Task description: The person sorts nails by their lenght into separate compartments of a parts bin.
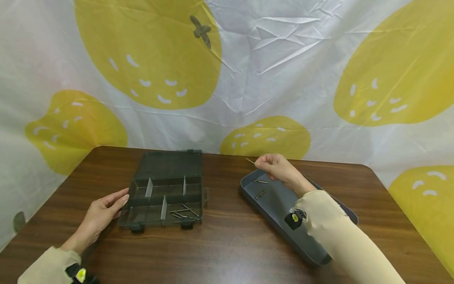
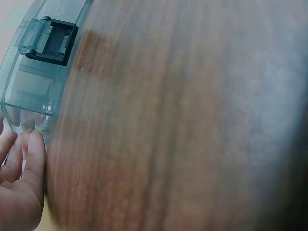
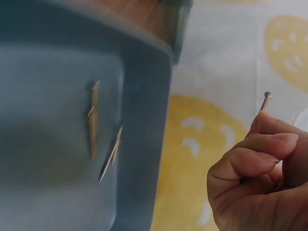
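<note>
Above the far end of a grey tray (image 1: 269, 213), my right hand (image 1: 274, 167) pinches a thin brass-coloured screw (image 3: 265, 101) between thumb and fingers, its rounded head pointing outward. Several similar screws (image 3: 93, 125) lie inside the tray near that end. On the left stands a dark, see-through compartment box (image 1: 142, 215) with its lid (image 1: 170, 165) swung back. Pale dividers (image 1: 164, 208) split it, and several screws (image 1: 184, 211) lie in its near right compartment. My left hand (image 1: 103, 213) touches the box's left side, fingers and thumb fairly straight against the wall.
Both containers stand on a brown wooden table (image 1: 220, 244), with a strip of table between them. Black latches (image 1: 186, 225) stick out from the box's near edge. A white cloth with yellow lemon shapes (image 1: 237, 90) hangs behind the table's far edge.
</note>
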### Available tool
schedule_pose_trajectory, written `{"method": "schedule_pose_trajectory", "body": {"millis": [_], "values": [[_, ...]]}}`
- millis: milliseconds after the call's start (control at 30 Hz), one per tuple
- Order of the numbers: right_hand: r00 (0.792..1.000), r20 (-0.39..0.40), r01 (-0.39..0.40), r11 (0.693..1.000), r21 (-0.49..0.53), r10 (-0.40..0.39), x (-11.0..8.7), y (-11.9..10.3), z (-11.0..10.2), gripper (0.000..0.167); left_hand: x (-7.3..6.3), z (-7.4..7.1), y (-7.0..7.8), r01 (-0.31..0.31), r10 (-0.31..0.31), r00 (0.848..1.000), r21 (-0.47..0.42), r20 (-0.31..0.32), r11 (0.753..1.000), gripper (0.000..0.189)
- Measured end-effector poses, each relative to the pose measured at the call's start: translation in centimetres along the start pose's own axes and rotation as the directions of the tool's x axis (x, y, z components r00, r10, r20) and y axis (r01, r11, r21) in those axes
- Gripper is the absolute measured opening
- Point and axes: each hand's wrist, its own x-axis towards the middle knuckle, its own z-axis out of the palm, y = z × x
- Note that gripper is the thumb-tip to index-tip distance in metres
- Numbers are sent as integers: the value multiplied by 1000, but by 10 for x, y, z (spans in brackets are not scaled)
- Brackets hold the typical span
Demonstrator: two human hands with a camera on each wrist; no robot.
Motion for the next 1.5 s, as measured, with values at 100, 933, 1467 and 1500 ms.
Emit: {"method": "schedule_pose_trajectory", "body": {"millis": [100,933,1467,1500], "values": [[1000,-8,6,1000,23,-5,6,-11,13,24,0,0,-1,-3,3,1000,-2,4,1000,66],[995,21,100,991,88,-102,43,-42,133,16,-3,-1,-2,-18,18,1000,-11,3,1000,67],[995,64,65,992,109,-72,54,-41,171,17,-3,-1,-1,-1,1,1000,-8,2,1000,67],[995,69,65,993,103,-72,55,-42,173,16,-3,-1,0,1,-1,1000,-6,1,1000,67]]}}
